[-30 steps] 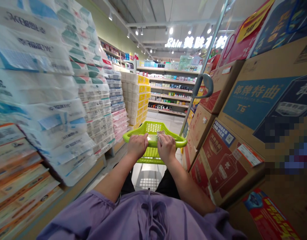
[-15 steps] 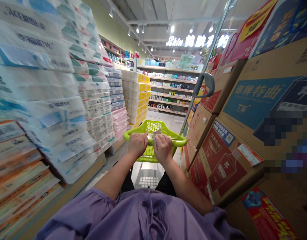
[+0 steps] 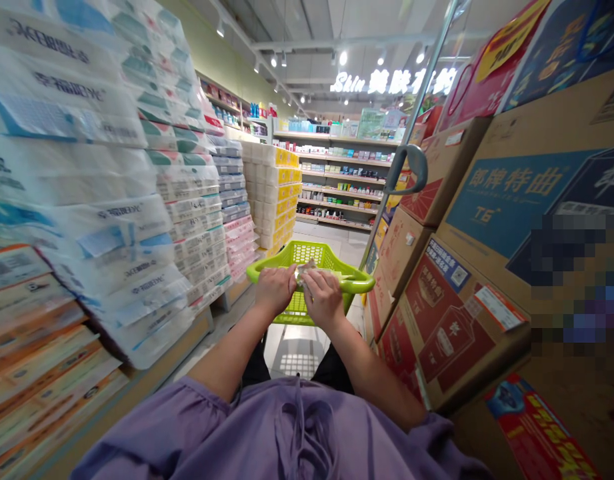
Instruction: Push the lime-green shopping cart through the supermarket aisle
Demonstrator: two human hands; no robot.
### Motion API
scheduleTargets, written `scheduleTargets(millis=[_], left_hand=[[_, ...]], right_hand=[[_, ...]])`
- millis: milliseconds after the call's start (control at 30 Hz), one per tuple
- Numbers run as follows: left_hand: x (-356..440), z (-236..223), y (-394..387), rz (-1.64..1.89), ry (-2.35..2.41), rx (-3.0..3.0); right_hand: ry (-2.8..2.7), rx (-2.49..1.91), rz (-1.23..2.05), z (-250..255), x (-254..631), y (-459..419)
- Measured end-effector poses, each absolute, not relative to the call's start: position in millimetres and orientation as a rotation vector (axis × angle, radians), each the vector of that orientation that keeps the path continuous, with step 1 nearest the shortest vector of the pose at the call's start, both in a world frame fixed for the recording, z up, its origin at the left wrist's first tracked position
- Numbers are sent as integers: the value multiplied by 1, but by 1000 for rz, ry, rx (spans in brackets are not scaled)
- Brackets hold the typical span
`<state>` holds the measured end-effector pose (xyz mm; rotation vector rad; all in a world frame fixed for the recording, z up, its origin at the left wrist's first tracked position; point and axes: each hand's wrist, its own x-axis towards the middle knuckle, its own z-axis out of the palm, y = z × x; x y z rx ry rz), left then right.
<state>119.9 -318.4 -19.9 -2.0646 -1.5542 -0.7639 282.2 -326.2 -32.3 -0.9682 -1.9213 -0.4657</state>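
A bright green shopping cart (image 3: pixel 357 283) stands before me, its lattice basket beyond my hands. My left hand (image 3: pixel 275 291) is closed round the left part of the cart's handle, thumb pointing inward. Just to its right, my right hand (image 3: pixel 325 297) has its fingers bent over a small crumpled greyish-white wrapper (image 3: pixel 305 267) on top of the handle. The wrapper lies close to my left thumb. What it is made of cannot be made out, and the fingers cover part of it.
Wrapped tissue packs (image 3: pixel 121 220) are piled high along the left. Cardboard cartons (image 3: pixel 439 320) line the right side, beside a metal pole with a grey looped handle (image 3: pixel 407 171). Shelves of small goods (image 3: pixel 337 175) close off the aisle ahead.
My right hand has shifted slightly left, bringing the wrapper nearer to my left thumb. My left hand keeps its place on the handle, and the cart looks nearly unmoved.
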Motion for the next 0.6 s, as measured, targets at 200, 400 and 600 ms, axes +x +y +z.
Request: scheduleTargets(millis=[200, 400, 600], left_hand=[[121, -19, -319, -773, -1564, -2077], [118, -20, -318, -760, -1525, -2078], [120, -20, -318, -756, -1536, -2062]], right_hand=[[-1789, -1061, -488, -36, 291, -323], [-1919, -900, -545, -36, 287, -325], [-1815, -990, -520, -39, 292, -324]])
